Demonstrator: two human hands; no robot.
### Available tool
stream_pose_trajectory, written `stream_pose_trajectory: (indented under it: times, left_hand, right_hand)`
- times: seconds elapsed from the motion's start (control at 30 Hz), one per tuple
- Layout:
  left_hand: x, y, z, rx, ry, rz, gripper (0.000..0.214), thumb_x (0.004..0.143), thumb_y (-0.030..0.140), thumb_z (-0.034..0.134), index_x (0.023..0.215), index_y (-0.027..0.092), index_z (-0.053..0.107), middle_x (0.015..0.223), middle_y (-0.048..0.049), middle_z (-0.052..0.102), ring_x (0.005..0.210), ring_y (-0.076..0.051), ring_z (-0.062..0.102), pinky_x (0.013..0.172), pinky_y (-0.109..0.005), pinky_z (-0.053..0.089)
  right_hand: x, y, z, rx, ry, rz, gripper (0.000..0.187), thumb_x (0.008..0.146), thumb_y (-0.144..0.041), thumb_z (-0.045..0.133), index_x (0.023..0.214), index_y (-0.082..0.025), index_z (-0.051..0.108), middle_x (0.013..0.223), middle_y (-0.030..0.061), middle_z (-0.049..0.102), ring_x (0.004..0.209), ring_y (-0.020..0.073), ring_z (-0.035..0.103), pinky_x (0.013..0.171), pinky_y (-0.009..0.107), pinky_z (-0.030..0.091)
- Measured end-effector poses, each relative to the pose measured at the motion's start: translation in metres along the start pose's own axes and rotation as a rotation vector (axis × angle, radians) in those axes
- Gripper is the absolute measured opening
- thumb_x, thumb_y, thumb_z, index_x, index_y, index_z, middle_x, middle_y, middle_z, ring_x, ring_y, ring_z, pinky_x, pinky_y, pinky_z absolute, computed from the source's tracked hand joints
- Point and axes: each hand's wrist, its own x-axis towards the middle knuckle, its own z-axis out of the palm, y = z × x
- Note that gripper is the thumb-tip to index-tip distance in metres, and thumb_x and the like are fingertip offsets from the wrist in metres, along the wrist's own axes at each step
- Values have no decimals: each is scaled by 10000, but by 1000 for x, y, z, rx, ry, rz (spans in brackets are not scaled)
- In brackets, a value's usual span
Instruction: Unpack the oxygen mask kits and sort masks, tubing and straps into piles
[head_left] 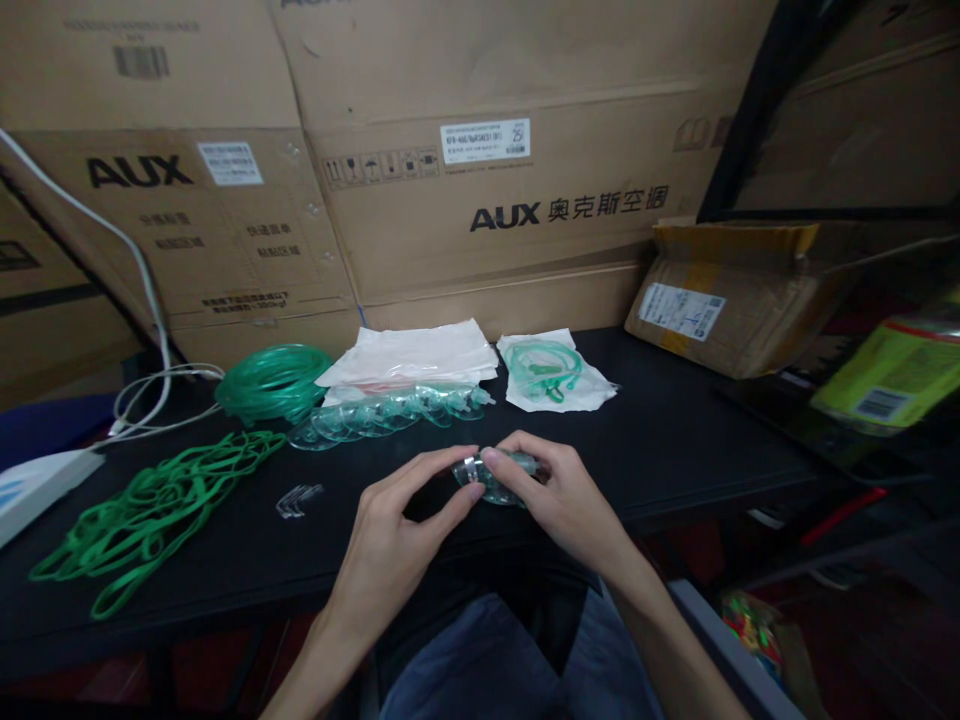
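Between my two hands, just above the table's front edge, is a clear green-tinted oxygen mask [501, 490]. My left hand [409, 510] pinches its left end by a small shiny metal strip [470, 468]. With thumb and fingers, my right hand [551, 490] grips the mask from the other side, covering part of it. Beyond my hands, a row of similar clear masks [382, 415] lies nested together. To the left are small bent metal strips [298, 499] and a loose heap of green elastic straps [165, 500].
Coiled green tubing [274, 382] lies beside a stack of white packets [412, 352]. One packet with a mask and tubing [551, 370] rests to their right. Large cartons [495, 240] stand behind the black table [645, 440]. An opened cardboard box [720, 300] sits at right, a white cable [142, 270] at left.
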Motion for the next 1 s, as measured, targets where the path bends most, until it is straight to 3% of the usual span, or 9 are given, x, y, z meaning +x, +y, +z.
stream_pose_trajectory:
  times: [0.27,0.47,0.67,0.77,0.9,1.0]
  left_hand:
    - [1,3,1,46,26,86,261,896,228,726,1153,270,719,1165,14,760,1065,-153,713,996,-253,544]
    - [-3,6,4,115,100,227,287,903,183,702,1184,243,704,1181,-20,753,1091,-173,704,1007,-283,542]
    - [-1,5,-9,-226,149,-92,293,922,372,679,1179,234,696,1127,-47,781,1058,-226,739,966,-345,589]
    - [0,3,-23,-300,134,-100,268,858,398,748,1045,214,696,1087,-70,786,1065,-254,736,974,-374,588]
    - [-8,-4,-43,-56,53,34,133,857,332,747,852,228,664,1083,-59,778,1132,-252,695,1032,-412,544]
    - [-17,-13,-62,223,-29,122,105,877,314,726,953,254,684,1123,-36,762,1160,-235,668,1031,-398,533]
  right_hand:
    - [-1,0,1,-36,5,-11,355,956,-451,591,762,-164,667,698,-16,600,688,135,528,630,247,382]
    - [-1,-2,1,-26,1,-11,374,962,-447,575,721,-165,624,669,-26,554,666,125,493,611,241,367]
    - [-1,-4,2,-38,15,9,387,951,-465,588,703,-168,604,656,-31,528,647,122,474,597,239,359]
    - [-1,-4,1,-54,15,3,378,952,-463,588,718,-168,622,665,-26,546,652,126,489,603,244,361]
    - [-1,-4,1,-61,6,-1,382,954,-466,586,713,-173,627,664,-21,555,652,132,496,603,248,365]
    - [-2,-3,1,-51,-8,0,372,953,-469,593,734,-172,643,684,-17,576,672,136,514,614,246,377]
